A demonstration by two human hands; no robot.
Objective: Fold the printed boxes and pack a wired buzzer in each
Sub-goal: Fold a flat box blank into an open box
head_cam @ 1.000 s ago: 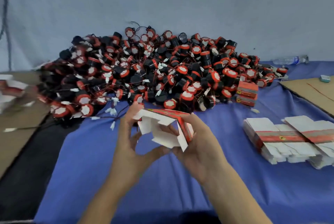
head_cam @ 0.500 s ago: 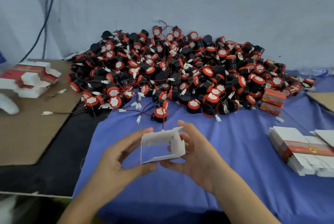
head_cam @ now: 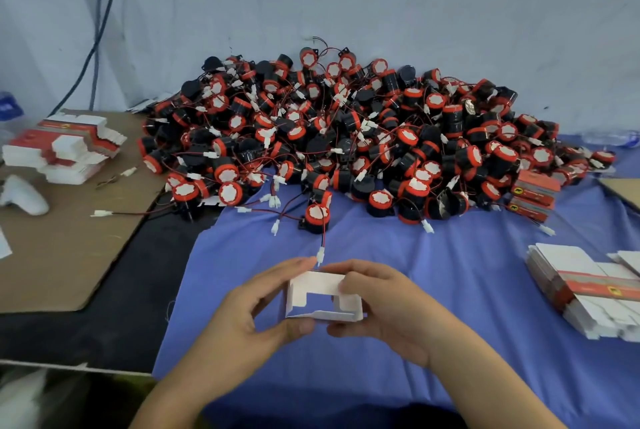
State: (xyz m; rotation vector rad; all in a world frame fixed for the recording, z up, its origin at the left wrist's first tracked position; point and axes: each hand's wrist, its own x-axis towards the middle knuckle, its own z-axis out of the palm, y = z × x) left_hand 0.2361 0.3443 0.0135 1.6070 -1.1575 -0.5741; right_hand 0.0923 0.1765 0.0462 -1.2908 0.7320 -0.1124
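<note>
Low in the view, at six o'clock, the left hand (head_cam: 242,318) and the right hand (head_cam: 391,307) both grip a half-folded white box (head_cam: 311,285) above the blue cloth (head_cam: 450,290), each with its thumb under the near edge and its fingers curled over the far edge. Straight on at twelve o'clock from the box lies a big pile of red-and-black buzzers (head_cam: 363,138), and the white plug (head_cam: 320,254) of the nearest one hangs just beside the fingertips. A stack of flat boxes (head_cam: 581,290) lies at three o'clock, two folded red boxes (head_cam: 533,193) at two o'clock against the pile, and another flat stack (head_cam: 65,148) at ten o'clock on a cardboard sheet (head_cam: 69,255).
</note>
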